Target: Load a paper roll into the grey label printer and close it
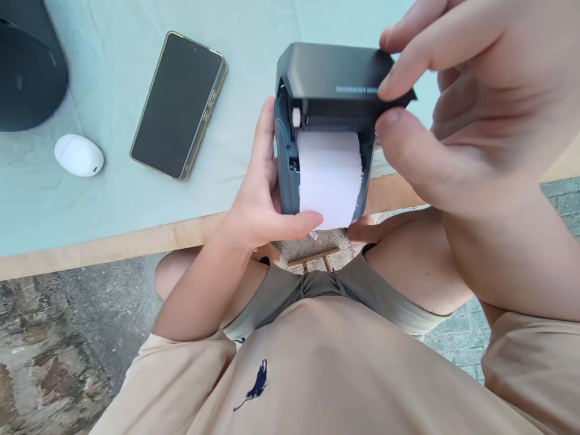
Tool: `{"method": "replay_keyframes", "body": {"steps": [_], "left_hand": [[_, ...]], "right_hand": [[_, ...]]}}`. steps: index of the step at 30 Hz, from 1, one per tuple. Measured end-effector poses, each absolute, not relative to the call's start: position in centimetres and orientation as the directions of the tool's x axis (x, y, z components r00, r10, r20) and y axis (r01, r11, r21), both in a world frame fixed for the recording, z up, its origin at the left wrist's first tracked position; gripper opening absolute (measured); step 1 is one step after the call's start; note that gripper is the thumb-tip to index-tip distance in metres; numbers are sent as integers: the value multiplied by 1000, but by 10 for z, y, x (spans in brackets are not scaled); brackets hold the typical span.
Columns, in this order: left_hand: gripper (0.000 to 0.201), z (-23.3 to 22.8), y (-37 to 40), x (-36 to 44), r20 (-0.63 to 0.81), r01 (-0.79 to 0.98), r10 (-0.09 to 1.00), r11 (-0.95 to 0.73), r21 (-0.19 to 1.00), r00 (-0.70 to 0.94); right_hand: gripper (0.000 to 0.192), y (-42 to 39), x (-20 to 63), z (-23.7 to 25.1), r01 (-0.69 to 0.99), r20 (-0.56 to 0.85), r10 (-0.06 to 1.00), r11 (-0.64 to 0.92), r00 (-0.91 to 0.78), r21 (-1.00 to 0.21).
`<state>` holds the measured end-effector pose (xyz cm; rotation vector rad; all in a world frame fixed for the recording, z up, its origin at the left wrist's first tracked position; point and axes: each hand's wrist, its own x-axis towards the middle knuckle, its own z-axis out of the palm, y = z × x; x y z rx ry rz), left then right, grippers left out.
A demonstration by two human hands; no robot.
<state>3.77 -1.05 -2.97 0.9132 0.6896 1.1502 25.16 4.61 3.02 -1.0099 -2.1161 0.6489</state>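
Observation:
A small dark receipt printer (pixel 287 181) is held up over the table's near edge, its lid (pixel 330 69) lifted. White paper (pixel 328 175) from a roll lies in its bay and curves out toward me. My left hand (pixel 272 199) grips the body from the left, with the thumb across the paper's loose end. On the other side, my right hand (pixel 466 103) pinches the right corner of the lid between thumb and fingers. Part of the right side of the printer is hidden by that hand.
A smartphone (pixel 179 106) lies face up on the pale green tablecloth (pixel 113 211). Left of it is a white oval earbud case (pixel 79 155), and a black rounded object (pixel 29 72) stands at the far left. My legs are under the wooden table edge (pixel 181 232).

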Motion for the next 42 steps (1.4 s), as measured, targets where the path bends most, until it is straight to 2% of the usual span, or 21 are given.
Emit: {"method": "replay_keyframes", "body": {"steps": [2,4,9,11,13,15,18,24,27,30,32,33,37,42], "left_hand": [[107,-30,-10,37,-27,-473,963,157,867,270],[107,-32,-8,35,-38,-463,967,155,872,253],[95,-32,-6,34,-2,-458,946,158,875,323],[82,-28,-7,39,-43,-513,958,188,838,282],[60,-24,-8,45,-89,-564,984,160,810,151],[49,-20,-9,50,-111,-559,985,168,812,135],[40,-16,-10,53,-114,-503,980,182,845,164],[45,-11,-14,57,-193,-443,977,214,871,92],[37,-13,-13,55,-182,-469,982,186,863,53],[39,-19,-8,47,-135,-487,971,216,846,195],[45,-20,-5,43,-44,-530,955,200,824,292],[45,-20,-4,43,-19,-560,955,190,807,297],[36,-15,-4,45,-148,-597,959,268,756,243],[34,-21,-5,45,-120,-616,969,230,754,215]], "right_hand": [[16,43,249,28,459,513,717,696,-472,-552],[11,37,247,27,461,560,656,754,-506,-467],[16,29,246,28,447,469,641,764,-607,-466],[25,28,246,29,464,461,651,756,-603,-461],[35,27,245,31,481,444,664,745,-601,-462],[43,26,243,32,475,424,662,745,-618,-469],[42,24,241,33,475,395,661,742,-638,-474],[41,22,241,34,487,364,669,731,-648,-478],[42,23,242,33,486,357,672,727,-649,-486],[39,25,244,32,484,347,674,723,-652,-493],[40,26,245,31,489,363,665,735,-652,-469],[41,26,246,30,495,375,661,743,-650,-452],[41,25,247,28,513,387,663,745,-641,-427],[42,27,248,25,500,408,658,749,-633,-434]]}}
